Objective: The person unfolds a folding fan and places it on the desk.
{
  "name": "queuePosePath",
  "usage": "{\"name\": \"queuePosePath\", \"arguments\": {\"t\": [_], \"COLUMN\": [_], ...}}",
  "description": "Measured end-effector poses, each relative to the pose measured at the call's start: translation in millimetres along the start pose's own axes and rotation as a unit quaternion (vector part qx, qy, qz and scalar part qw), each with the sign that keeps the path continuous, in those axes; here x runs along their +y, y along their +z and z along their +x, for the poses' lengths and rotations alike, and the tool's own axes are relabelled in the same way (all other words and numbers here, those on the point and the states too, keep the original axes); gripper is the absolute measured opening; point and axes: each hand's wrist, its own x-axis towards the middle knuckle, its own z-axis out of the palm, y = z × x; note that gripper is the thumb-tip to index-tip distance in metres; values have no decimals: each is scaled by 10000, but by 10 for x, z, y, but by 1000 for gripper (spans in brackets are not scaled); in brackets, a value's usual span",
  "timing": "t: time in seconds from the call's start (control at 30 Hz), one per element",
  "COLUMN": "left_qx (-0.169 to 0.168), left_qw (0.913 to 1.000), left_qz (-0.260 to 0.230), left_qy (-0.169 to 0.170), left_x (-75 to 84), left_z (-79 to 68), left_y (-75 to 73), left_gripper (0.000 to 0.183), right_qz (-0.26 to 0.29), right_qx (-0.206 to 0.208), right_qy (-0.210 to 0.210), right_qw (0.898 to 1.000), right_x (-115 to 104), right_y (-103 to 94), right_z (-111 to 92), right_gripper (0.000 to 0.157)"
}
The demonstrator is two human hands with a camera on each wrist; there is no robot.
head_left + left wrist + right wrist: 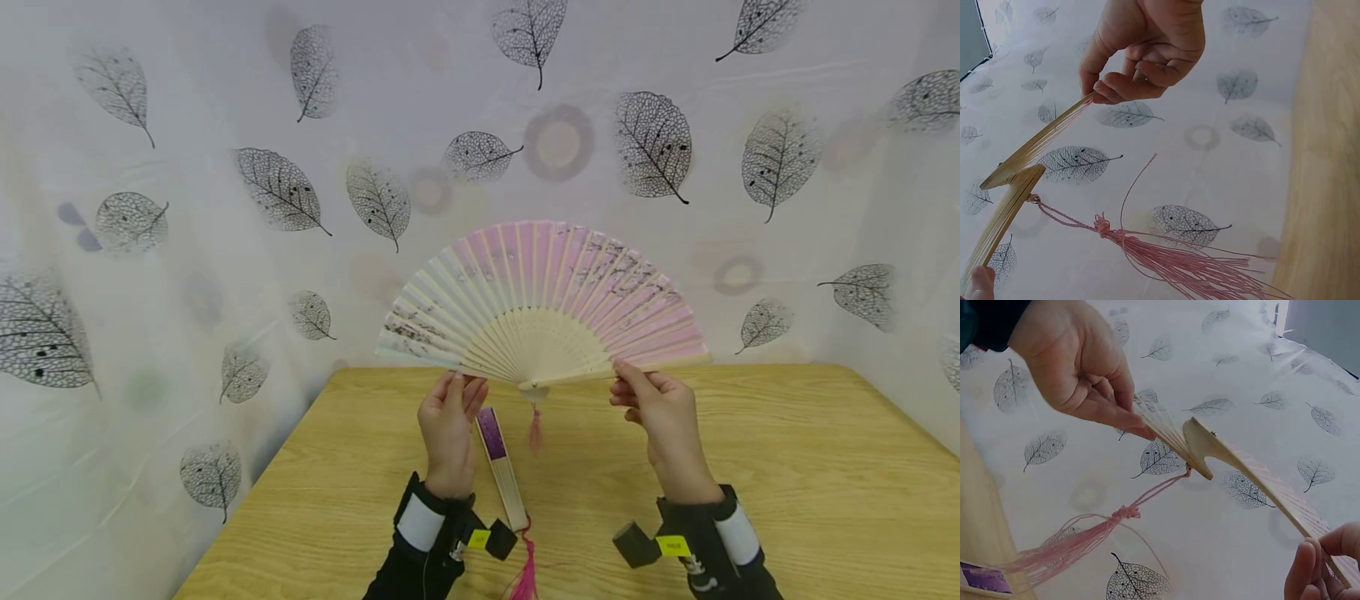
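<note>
A spread folding fan (540, 317), pink on the right and pale green-white on the left with dark blossom branches, is held up above the table. My left hand (450, 429) pinches its left edge between thumb and fingers. On the right edge, my right hand (663, 421) pinches the end rib. From the pivot hangs a pink tassel (1122, 512). Both wrist views see the fan edge-on, its wooden ribs (1029, 150) fanning from the pivot. Below lies a second, folded fan (504, 471) with purple cloth, its magenta tassel (527, 575) toward the front edge.
A wood-grain table (810, 467) spans the lower part of the head view. Behind it hangs a pale curtain (450, 75) printed with dark leaves. Each wrist wears a black strap with a small camera block (637, 543).
</note>
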Motion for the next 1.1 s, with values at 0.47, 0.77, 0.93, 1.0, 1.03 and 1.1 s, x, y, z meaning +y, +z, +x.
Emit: {"name": "queuePosePath", "arguments": {"t": [0.47, 0.77, 0.93, 1.0, 1.03, 1.1], "left_qx": [-151, -1123, -1432, -1238, -1154, -983], "left_qw": [9994, 9920, 9830, 9758, 9722, 9659], "left_qz": [-128, 272, 470, 807, 934, 1136], "left_qy": [-296, -517, -1048, -1610, -1810, -2110], "left_x": [-158, -796, -1750, -1758, -1738, -1693], "left_z": [-12, -61, -12, -152, -226, -359], "left_y": [86, 64, 180, 399, 504, 691], "left_gripper": [16, 23, 24, 22, 21, 20], "right_qz": [-356, -999, -1224, -1215, -1185, -1134], "right_qx": [-895, -1258, -1153, -1020, -934, -763], "right_qy": [447, 348, 635, 895, 1051, 1392], "right_qw": [9943, 9864, 9837, 9833, 9829, 9808], "right_x": [-277, -233, -94, 0, 52, 176], "right_y": [-212, -732, -1236, -1457, -1563, -1754], "right_z": [-12, 193, 333, 377, 397, 432], "right_gripper": [27, 28, 23, 21, 20, 20]}}
